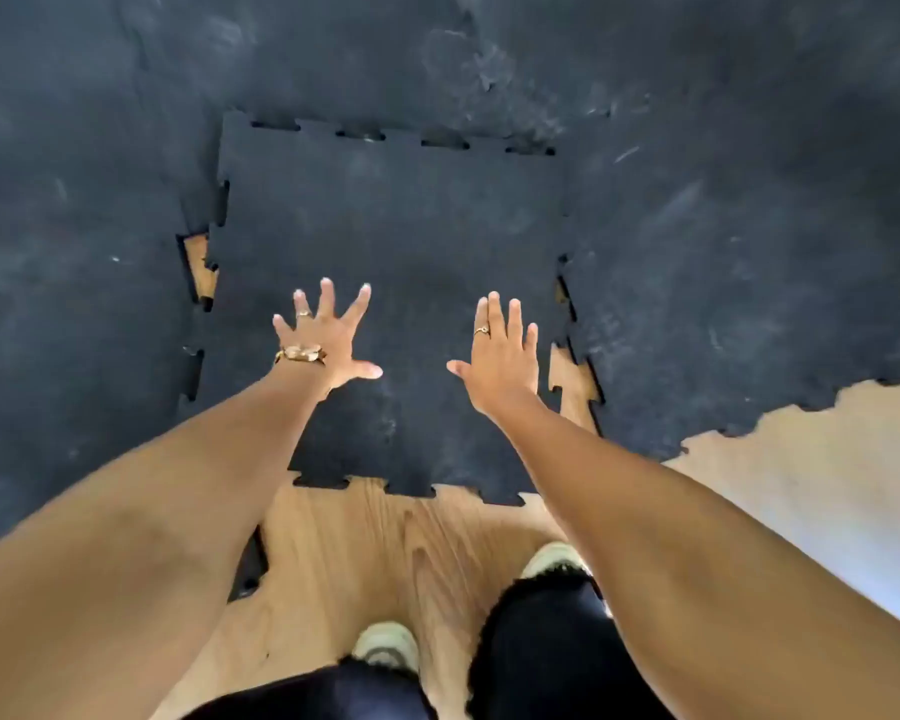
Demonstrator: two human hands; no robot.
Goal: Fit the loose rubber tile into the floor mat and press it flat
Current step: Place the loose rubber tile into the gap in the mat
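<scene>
As I look down from my head, my left hand (328, 337) is at about 9 o'clock from the middle of the loose rubber tile (391, 283), fingers spread wide and holding nothing. My right hand (500, 350) is at about 3 o'clock, flat, fingers straight and close together, also holding nothing. I cannot tell if my palms touch the tile. The black tile sits in the gap of the floor mat (723, 226). At 12 o'clock its teeth meet the mat. At 9 and 3 o'clock, bits of wood floor (365, 553) peek through. My shoes (385, 646) stand on the wood at 6 o'clock.
</scene>
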